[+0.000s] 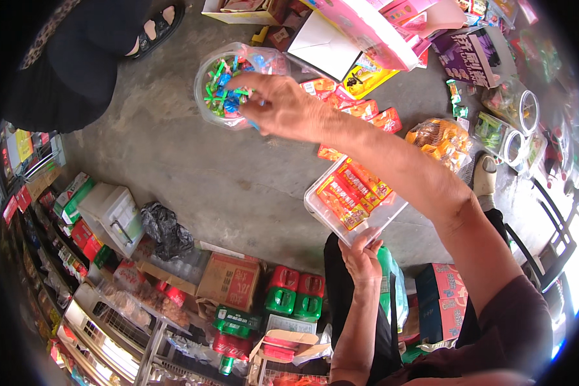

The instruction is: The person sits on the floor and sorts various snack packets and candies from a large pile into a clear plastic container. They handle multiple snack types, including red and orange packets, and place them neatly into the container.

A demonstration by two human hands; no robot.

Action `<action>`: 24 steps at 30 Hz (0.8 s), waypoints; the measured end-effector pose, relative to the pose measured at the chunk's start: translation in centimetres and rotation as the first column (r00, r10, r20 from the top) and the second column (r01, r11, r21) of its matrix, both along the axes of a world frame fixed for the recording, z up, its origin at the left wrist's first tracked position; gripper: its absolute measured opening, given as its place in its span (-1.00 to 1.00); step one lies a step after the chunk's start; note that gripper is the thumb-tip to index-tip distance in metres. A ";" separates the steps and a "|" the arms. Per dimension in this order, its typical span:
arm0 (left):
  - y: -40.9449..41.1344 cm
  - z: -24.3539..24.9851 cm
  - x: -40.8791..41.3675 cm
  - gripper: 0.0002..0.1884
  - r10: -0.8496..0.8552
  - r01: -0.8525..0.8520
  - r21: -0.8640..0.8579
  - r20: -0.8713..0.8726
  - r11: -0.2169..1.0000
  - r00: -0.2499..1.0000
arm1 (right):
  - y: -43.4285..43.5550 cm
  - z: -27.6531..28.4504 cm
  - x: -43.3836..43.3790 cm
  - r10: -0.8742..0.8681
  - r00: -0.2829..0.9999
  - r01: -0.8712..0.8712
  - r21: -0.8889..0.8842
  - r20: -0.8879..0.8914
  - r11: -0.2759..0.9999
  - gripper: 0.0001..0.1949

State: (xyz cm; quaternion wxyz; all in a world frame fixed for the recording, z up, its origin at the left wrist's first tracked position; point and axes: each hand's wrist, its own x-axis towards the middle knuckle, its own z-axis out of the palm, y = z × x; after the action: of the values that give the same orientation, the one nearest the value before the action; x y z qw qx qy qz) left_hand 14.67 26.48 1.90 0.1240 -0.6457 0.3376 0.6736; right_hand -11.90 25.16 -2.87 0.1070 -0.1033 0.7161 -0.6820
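Observation:
My right hand (275, 103) reaches across to a clear plastic tub (199, 99) of wrapped candies (222, 89) on the floor. Its thumb and fingers are apart over the candies, and the forearm crosses above the other goods. In my left hand (363, 258) is the near corner of a clear plastic box (317, 215). Red and yellow printed snack packets (350, 193) lie inside the box. My right forearm hides part of the box's far side. Several orange-red packets (385, 120) are spread on the floor beyond it.
A net bag of orange-wrapped snacks (439, 140) lies right of my forearm, near clear jars (494, 135). Pink cartons (391, 29) stand at the top. Another person's sandaled foot (157, 31) is at upper left. Cartons (229, 280) and drink packs (294, 292) line the near side.

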 end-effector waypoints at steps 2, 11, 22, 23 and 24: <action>0.0 0.0 0.3 -0.53 0.002 -0.002 0.019 -0.038 1.000 0.999 | 0.2 -0.6 0.4 -0.045 0.994 0.040 0.048 0.099 0.998 -0.73; -0.6 -0.2 0.5 -0.55 0.102 -0.109 -0.118 -0.063 0.987 0.993 | 18.9 -10.2 10.2 -0.403 0.557 0.289 0.285 0.726 0.914 -0.83; -3.8 -0.5 2.0 -0.62 0.157 -0.161 -0.092 -0.050 0.983 0.986 | 15.2 -18.1 15.5 0.098 0.976 -0.199 0.977 0.192 0.071 -0.20; -3.9 -0.9 2.5 -0.61 0.147 -0.151 -0.054 -0.066 0.987 0.987 | 14.9 -19.4 15.4 0.167 0.970 -0.171 0.985 0.175 -0.037 -0.19; -3.5 -0.6 2.3 -0.60 0.124 -0.127 -0.056 -0.059 0.990 0.991 | 14.7 -20.0 15.4 0.241 0.956 -0.137 0.981 0.168 -0.140 -0.18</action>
State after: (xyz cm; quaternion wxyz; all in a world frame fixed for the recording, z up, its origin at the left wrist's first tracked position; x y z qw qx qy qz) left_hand 16.93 22.94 1.27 0.0528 -0.6502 0.3195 0.6873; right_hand 3.52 39.82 -22.86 0.2199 -0.1158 0.9631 0.1034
